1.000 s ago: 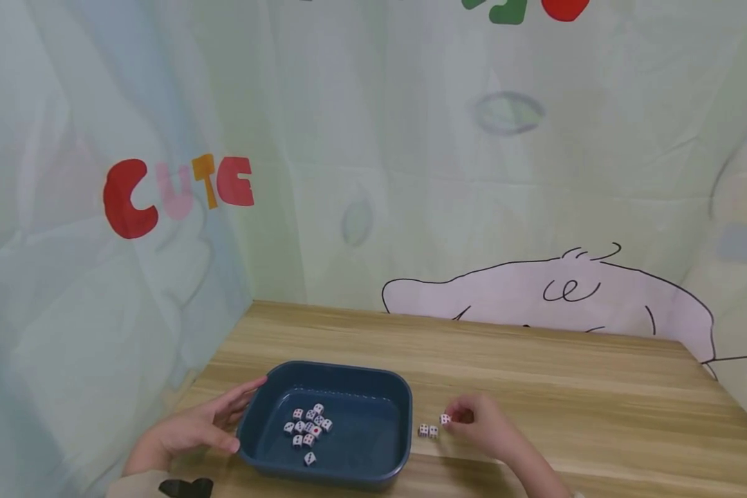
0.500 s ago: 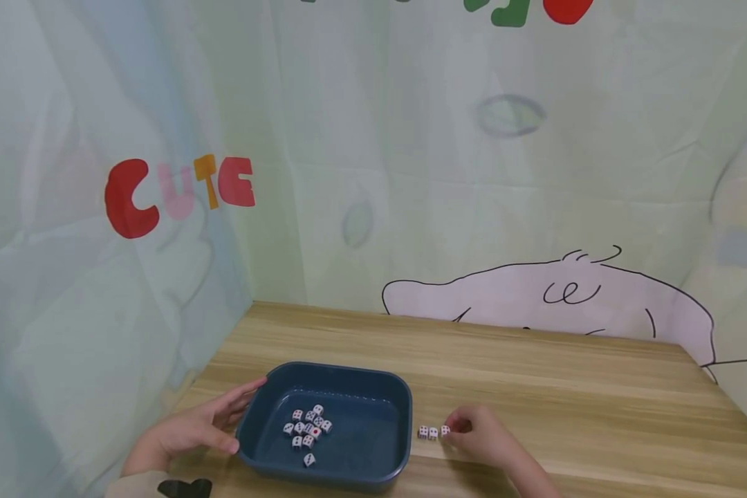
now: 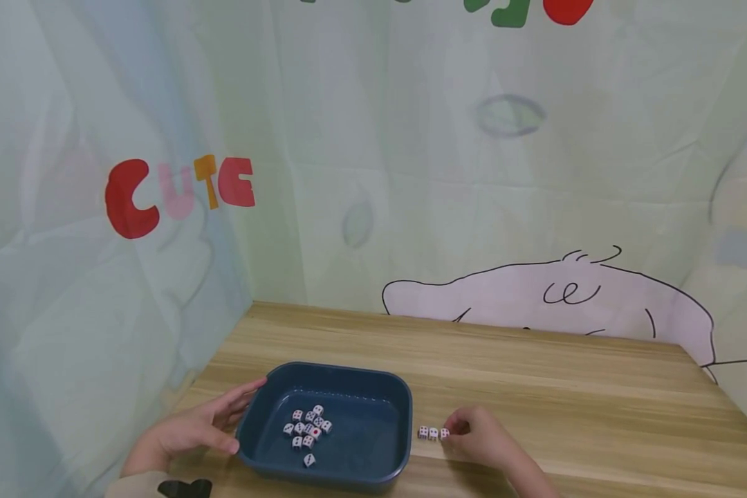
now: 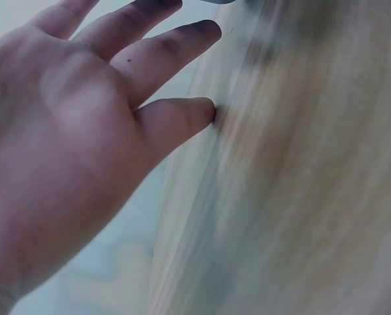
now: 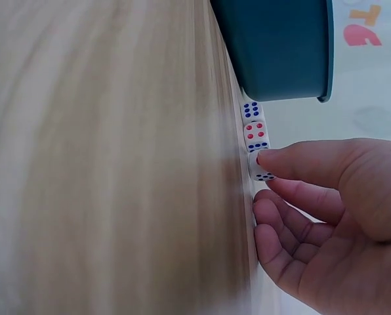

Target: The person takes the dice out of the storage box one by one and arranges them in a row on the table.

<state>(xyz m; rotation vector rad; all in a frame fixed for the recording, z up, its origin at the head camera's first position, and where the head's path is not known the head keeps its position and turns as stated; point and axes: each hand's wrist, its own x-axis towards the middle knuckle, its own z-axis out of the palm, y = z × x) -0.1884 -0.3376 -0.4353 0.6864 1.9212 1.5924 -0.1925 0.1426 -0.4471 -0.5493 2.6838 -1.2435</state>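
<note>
In the head view my right hand [image 3: 485,439] pinches a white die [image 3: 445,434] between thumb and fingers, low on the table. Two more dice [image 3: 428,434] stand in line just left of it. The right wrist view shows the thumb over the pinched die [image 5: 257,172], beside a die with red and blue pips [image 5: 255,134]. A dark blue square tray [image 3: 367,432] holds a loose cluster of dice [image 3: 309,427]. At the tray's left side, my left hand [image 3: 189,432] rests with fingers spread and thumb near the rim. Its fingers look extended in the left wrist view.
The wooden table [image 3: 566,387] extends behind and to the right of the hands. A printed curtain [image 3: 380,173] encloses its back and left side. One die [image 3: 309,460] lies apart near the tray's front wall.
My right hand has lowered its die toward the front, from slightly behind the two table dice into line with them. My left hand and the tray have stayed put.
</note>
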